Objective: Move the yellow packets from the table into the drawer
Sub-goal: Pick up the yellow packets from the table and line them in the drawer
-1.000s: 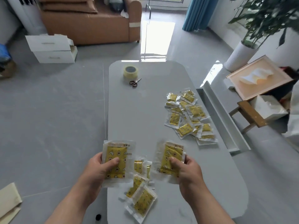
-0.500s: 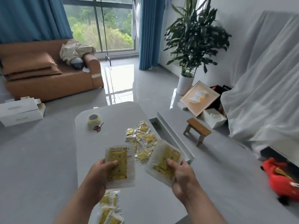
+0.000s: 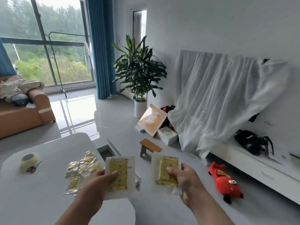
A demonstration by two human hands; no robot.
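Observation:
My left hand [image 3: 97, 184] grips a yellow packet [image 3: 119, 173] in clear wrap, held upright above the right edge of the grey table [image 3: 40, 192]. My right hand [image 3: 185, 181] grips a second yellow packet [image 3: 166, 172], held past the table over the floor. A heap of several more yellow packets [image 3: 81, 169] lies on the table to the left of my left hand. An open drawer [image 3: 108, 150] juts from the table's right side, partly hidden behind the left packet.
A tape roll [image 3: 29, 160] and small scissors [image 3: 33, 167] lie at the table's far left. On the floor stand a wooden stool [image 3: 149, 149], a red plush toy [image 3: 225, 181], a framed picture [image 3: 151, 121] and a potted plant [image 3: 139, 75]. A white low cabinet [image 3: 259, 171] runs along the right wall.
The view has swung up and to the right, from the tabletop to the room's right side. Both hands keep their packets and have moved right, the right one past the table edge.

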